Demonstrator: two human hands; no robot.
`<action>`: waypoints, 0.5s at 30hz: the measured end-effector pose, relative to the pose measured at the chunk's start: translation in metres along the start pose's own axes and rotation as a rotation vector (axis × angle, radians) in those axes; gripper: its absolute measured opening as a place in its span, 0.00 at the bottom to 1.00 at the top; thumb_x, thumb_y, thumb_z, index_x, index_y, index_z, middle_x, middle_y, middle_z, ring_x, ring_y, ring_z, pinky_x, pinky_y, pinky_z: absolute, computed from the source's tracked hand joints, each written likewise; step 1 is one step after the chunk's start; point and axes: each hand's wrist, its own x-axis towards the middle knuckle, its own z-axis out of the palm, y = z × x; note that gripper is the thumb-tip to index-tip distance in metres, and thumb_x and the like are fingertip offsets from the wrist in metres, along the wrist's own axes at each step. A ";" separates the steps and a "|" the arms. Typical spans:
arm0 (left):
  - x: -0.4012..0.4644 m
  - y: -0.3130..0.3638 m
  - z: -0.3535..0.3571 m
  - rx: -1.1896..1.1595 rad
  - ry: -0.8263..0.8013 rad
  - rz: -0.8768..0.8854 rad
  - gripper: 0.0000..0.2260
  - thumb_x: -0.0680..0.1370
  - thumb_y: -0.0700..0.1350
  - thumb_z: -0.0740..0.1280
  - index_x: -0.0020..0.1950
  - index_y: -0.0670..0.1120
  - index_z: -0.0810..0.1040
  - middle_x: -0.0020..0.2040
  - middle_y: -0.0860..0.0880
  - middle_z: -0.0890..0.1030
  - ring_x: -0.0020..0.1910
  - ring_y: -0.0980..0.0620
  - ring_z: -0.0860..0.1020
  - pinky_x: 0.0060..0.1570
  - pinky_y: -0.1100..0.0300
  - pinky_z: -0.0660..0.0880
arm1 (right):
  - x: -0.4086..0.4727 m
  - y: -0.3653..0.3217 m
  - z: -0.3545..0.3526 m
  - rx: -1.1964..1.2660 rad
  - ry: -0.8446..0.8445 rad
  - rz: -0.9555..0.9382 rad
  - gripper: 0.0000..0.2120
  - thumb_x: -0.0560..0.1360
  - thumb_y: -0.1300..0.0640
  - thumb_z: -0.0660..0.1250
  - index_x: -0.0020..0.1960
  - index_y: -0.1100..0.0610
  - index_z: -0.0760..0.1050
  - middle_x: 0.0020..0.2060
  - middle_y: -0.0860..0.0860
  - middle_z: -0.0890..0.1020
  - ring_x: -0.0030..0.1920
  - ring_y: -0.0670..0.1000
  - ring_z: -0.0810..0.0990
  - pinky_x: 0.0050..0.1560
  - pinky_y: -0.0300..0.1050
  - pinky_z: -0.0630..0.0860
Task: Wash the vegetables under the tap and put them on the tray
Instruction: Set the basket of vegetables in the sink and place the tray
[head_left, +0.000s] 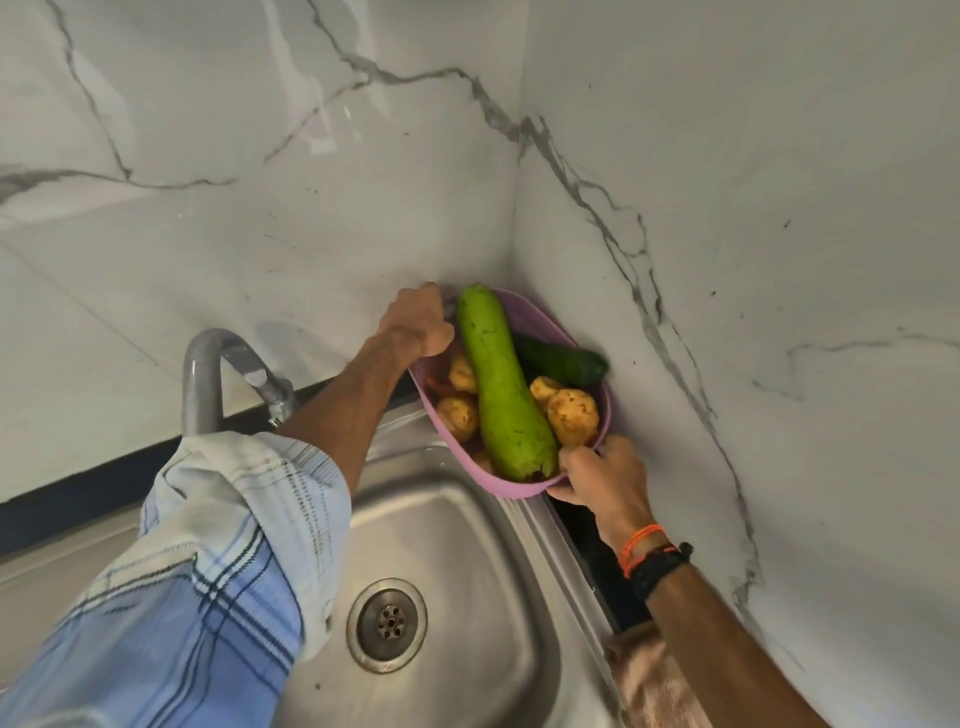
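Both hands pinch the basket (524, 486) rim: left hand (418, 322) at the far end, right hand (602, 478) at the near end. The gourd (498, 384) lies lengthwise between both grips, tap (228, 374) to their left.

Soft, even daylight fills the scene; nothing is dim. A pale sheen lies on the marble wall (291, 104) toward eleven o'clock, and the steel sink (467, 561) shows dull, smeared reflections rather than hard glare. Shadows are faint. Wide-angle bending curves lines near the edges. The checked sleeve (197, 582) at seven o'clock looks soft and slightly blurred.
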 end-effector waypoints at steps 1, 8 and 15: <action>-0.001 0.000 0.003 0.002 -0.016 0.009 0.19 0.77 0.39 0.65 0.68 0.41 0.73 0.64 0.38 0.76 0.61 0.37 0.76 0.56 0.51 0.75 | -0.003 0.003 -0.005 0.009 0.000 0.004 0.15 0.71 0.71 0.64 0.56 0.64 0.77 0.52 0.59 0.80 0.47 0.59 0.82 0.35 0.49 0.83; -0.016 -0.006 0.014 -0.078 0.016 0.016 0.14 0.78 0.41 0.66 0.64 0.43 0.78 0.61 0.38 0.78 0.59 0.38 0.77 0.57 0.52 0.77 | -0.009 0.014 -0.023 0.014 -0.007 -0.004 0.12 0.71 0.72 0.63 0.49 0.61 0.79 0.50 0.60 0.82 0.46 0.60 0.83 0.34 0.49 0.83; -0.062 -0.022 0.011 -0.172 0.081 -0.093 0.11 0.80 0.43 0.64 0.45 0.36 0.81 0.48 0.36 0.82 0.54 0.37 0.79 0.45 0.53 0.71 | -0.009 0.009 -0.035 -0.129 -0.011 -0.087 0.16 0.69 0.73 0.60 0.51 0.61 0.80 0.47 0.62 0.83 0.44 0.64 0.83 0.32 0.53 0.83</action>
